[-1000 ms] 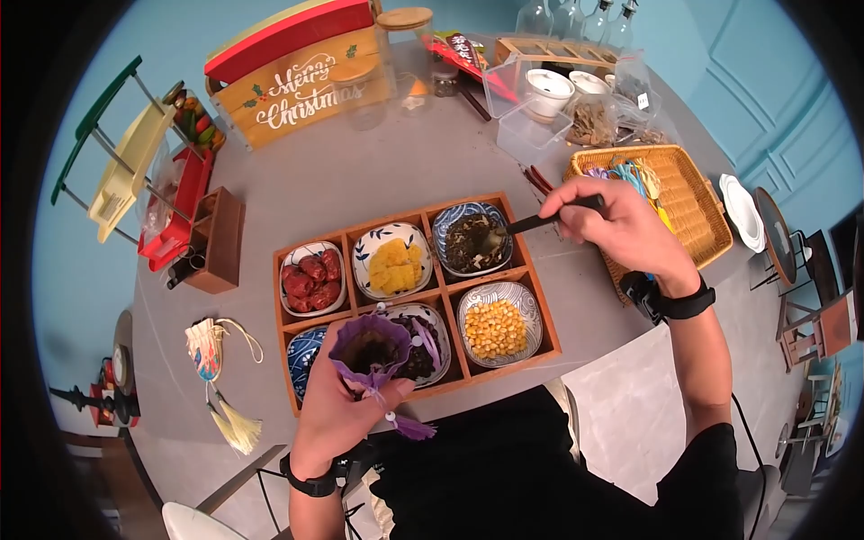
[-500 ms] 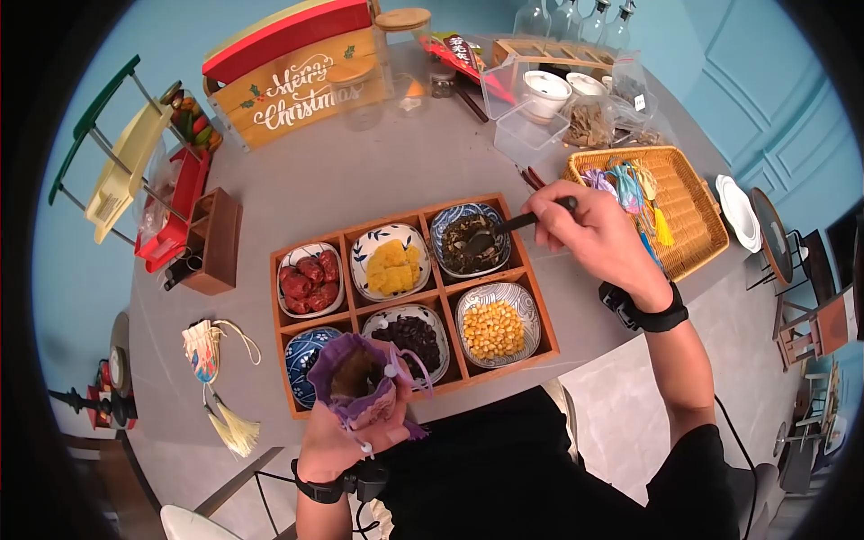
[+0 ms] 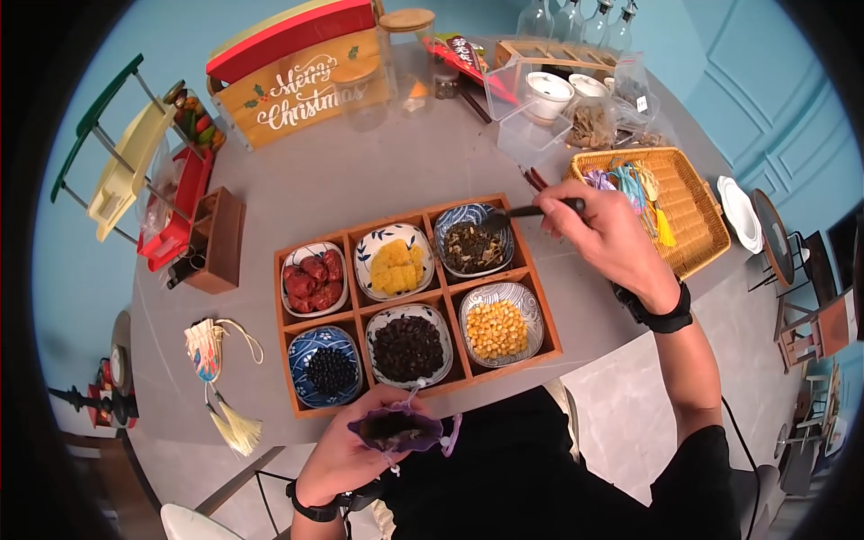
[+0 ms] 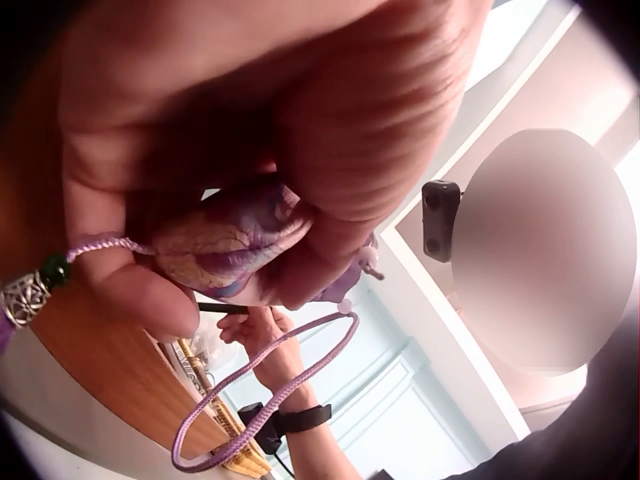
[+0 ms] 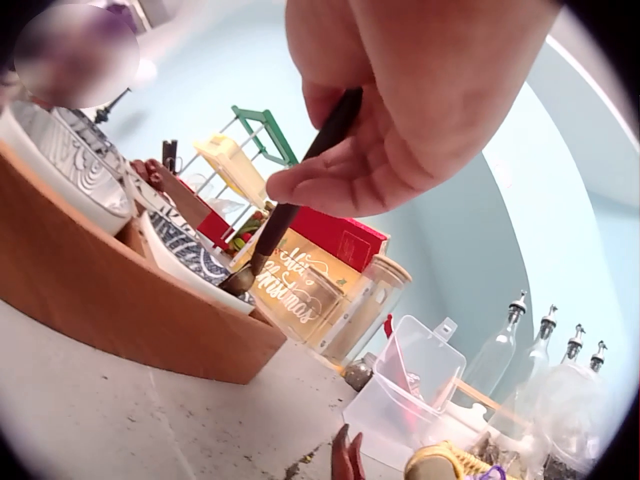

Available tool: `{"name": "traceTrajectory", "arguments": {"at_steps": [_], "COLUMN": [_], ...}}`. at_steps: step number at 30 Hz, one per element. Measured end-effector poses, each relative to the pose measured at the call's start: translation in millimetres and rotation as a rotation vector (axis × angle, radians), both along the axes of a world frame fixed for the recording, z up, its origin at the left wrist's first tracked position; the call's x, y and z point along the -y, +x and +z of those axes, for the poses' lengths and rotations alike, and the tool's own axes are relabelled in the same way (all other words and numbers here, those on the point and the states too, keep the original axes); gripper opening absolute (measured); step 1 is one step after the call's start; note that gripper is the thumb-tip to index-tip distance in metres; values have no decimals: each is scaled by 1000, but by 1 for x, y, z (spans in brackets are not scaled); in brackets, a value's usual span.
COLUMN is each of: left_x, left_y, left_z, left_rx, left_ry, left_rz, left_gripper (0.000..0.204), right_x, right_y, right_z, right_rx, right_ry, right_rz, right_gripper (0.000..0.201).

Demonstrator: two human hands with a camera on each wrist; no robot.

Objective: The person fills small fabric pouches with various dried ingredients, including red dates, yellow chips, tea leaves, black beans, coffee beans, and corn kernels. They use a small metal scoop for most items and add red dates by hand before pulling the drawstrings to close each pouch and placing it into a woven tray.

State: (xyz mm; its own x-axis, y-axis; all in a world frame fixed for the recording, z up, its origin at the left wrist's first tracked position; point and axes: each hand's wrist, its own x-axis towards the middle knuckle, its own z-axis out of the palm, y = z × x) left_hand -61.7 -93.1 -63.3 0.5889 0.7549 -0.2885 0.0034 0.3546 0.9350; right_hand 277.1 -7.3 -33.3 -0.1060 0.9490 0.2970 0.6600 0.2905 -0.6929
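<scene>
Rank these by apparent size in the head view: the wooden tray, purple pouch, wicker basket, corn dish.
1. Wooden tray
2. Wicker basket
3. Corn dish
4. Purple pouch, judged by its visible part; the left hand hides some

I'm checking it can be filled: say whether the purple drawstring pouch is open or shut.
Open: the head view shows the purple drawstring pouch, in the left hand, with its mouth spread and inside visible.

head view looked forward and down onto the table (image 3: 324,189); left wrist view, close at left hand (image 4: 340,110), faced up and right; right wrist view faced far left, sharing tray (image 5: 150,318) with head.
</scene>
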Motion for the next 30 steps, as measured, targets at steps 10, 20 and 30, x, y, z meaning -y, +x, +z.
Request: {"name": "traceTrajectory", "arguments": {"at_steps": [10,20,30], "left_x": [2,14,22], "left_y": [1,11,9], "left_z": [-12,-12,-16], "left_rx": [264,257,273], "left_ry": [-31,9,-40], "left_rz": [63,84,121], "left_gripper": [58,33,55], "right_x": [-18,-19,-17], "right_y": [-20,-13,-11], "right_z": [27,15,8], "right_rx": [319,-57,-195], "right_ry": [-23,-53,-78], "right_rz": [6,-143,-80], "right_gripper": [33,43,38]}}
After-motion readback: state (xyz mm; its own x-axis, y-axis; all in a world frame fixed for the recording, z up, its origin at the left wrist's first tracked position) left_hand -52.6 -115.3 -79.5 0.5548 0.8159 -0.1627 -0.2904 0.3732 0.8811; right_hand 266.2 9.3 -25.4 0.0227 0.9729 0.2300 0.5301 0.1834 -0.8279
